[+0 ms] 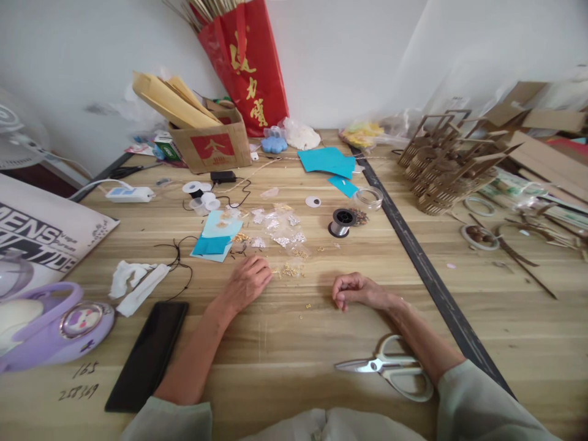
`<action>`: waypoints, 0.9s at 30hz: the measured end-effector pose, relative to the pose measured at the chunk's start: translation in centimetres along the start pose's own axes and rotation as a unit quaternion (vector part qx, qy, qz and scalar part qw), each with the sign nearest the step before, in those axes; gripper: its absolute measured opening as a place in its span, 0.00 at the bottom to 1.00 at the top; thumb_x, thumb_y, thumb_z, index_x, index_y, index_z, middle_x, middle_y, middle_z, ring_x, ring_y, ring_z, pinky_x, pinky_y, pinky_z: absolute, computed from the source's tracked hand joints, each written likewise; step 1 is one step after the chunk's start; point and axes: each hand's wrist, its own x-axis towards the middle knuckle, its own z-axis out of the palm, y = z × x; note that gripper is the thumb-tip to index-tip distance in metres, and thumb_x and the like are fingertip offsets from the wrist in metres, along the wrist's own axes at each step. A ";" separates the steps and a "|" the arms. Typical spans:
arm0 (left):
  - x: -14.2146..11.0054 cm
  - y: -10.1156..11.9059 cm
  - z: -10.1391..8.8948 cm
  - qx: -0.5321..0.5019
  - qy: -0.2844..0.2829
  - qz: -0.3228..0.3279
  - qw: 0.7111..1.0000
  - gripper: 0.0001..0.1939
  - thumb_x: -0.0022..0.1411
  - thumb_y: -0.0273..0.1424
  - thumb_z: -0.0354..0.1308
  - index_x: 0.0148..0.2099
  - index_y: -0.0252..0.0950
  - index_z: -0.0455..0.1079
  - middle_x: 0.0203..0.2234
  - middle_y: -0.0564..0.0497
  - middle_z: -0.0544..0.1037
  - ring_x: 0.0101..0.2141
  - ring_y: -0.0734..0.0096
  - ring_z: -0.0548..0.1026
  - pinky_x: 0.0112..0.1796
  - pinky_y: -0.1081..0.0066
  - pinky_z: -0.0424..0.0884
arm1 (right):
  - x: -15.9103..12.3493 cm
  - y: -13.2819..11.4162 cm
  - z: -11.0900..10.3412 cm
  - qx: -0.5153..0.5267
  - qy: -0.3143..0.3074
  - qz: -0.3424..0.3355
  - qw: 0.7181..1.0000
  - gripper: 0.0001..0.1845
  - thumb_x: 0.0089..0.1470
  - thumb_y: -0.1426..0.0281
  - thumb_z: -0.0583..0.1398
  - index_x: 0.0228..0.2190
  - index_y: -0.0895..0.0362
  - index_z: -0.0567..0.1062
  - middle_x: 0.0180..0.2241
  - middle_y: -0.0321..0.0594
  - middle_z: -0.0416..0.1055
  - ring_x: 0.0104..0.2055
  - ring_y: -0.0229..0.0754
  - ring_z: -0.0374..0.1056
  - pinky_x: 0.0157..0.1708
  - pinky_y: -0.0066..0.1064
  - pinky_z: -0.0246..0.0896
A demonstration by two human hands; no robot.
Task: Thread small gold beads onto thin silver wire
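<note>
On my head feed, the left hand [248, 285] sits low on the bench [285, 349], its fingertips bunched just beside the gold beads [290, 270]; I can't tell whether that grip is clamped on one. The right hand [359, 291] has its fingers curled inward, apart from the pile, and I can't make out whether its grip holds anything. The beads lie mid-bench, between the near and far edges. Toward the far left corner I see a cardboard box [214, 150] filled with brown envelopes [174, 101]; behind it, a red bag [271, 73] bristles with thin sticks [215, 8]. Clear packets [285, 228] of silver pieces lie beyond the beads. Toward the right edge, a white dish [480, 248] contains brown balls [476, 234].
</note>
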 end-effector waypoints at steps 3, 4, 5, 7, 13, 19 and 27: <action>0.0 0.0 0.0 -0.005 0.001 -0.009 1.000 0.12 0.66 0.33 0.48 0.36 0.36 0.72 0.35 0.47 0.73 0.42 0.63 0.68 0.46 0.60 0.67 | 0.0 0.0 0.0 -0.001 -0.001 0.002 1.000 0.14 0.49 0.64 0.65 0.30 0.64 0.74 0.24 0.39 0.73 0.25 0.32 0.68 0.27 0.24 0.65; -0.1 0.0 0.0 -0.006 0.003 -0.016 1.000 0.11 0.65 0.35 0.50 0.37 0.36 0.71 0.36 0.47 0.73 0.42 0.63 0.68 0.46 0.60 0.66 | 0.0 0.0 0.0 -0.001 -0.001 0.002 1.000 0.14 0.49 0.64 0.65 0.30 0.64 0.74 0.24 0.39 0.73 0.25 0.32 0.68 0.27 0.24 0.65; -0.1 0.0 0.0 -0.008 0.006 -0.027 1.000 0.10 0.64 0.36 0.52 0.38 0.36 0.71 0.36 0.47 0.73 0.43 0.62 0.68 0.47 0.60 0.66 | 0.0 0.0 0.0 0.000 -0.001 0.002 1.000 0.14 0.49 0.64 0.65 0.30 0.64 0.74 0.24 0.39 0.73 0.25 0.32 0.68 0.27 0.24 0.65; -0.1 -0.1 0.0 -0.010 0.019 -0.055 0.998 0.11 0.62 0.37 0.54 0.42 0.37 0.71 0.38 0.47 0.72 0.44 0.61 0.67 0.49 0.58 0.65 | 0.0 -0.1 0.0 0.002 0.000 0.001 1.000 0.13 0.49 0.65 0.65 0.30 0.64 0.74 0.24 0.39 0.73 0.24 0.32 0.68 0.27 0.23 0.65; -0.2 -0.6 0.4 0.003 0.047 -0.139 0.989 0.18 0.59 0.37 0.57 0.50 0.38 0.68 0.42 0.45 0.69 0.46 0.56 0.64 0.50 0.54 0.62 | 0.0 -0.1 0.0 -0.006 0.000 0.005 1.000 0.14 0.49 0.63 0.65 0.30 0.63 0.74 0.24 0.39 0.73 0.25 0.32 0.68 0.28 0.24 0.65; -0.5 -0.9 0.8 -0.011 0.020 -0.153 0.988 0.21 0.58 0.40 0.57 0.52 0.36 0.68 0.42 0.44 0.67 0.46 0.55 0.63 0.51 0.54 0.61 | 0.0 0.0 0.0 -0.006 0.003 0.003 1.000 0.14 0.48 0.63 0.66 0.29 0.63 0.74 0.24 0.39 0.73 0.24 0.32 0.68 0.27 0.24 0.65; -0.7 -1.1 0.6 -0.030 0.005 -0.152 0.988 0.22 0.56 0.42 0.59 0.49 0.36 0.67 0.42 0.45 0.66 0.47 0.55 0.63 0.51 0.54 0.60 | 0.0 0.1 0.0 0.000 0.000 0.003 1.000 0.13 0.49 0.64 0.65 0.29 0.64 0.74 0.24 0.39 0.73 0.24 0.32 0.67 0.28 0.24 0.65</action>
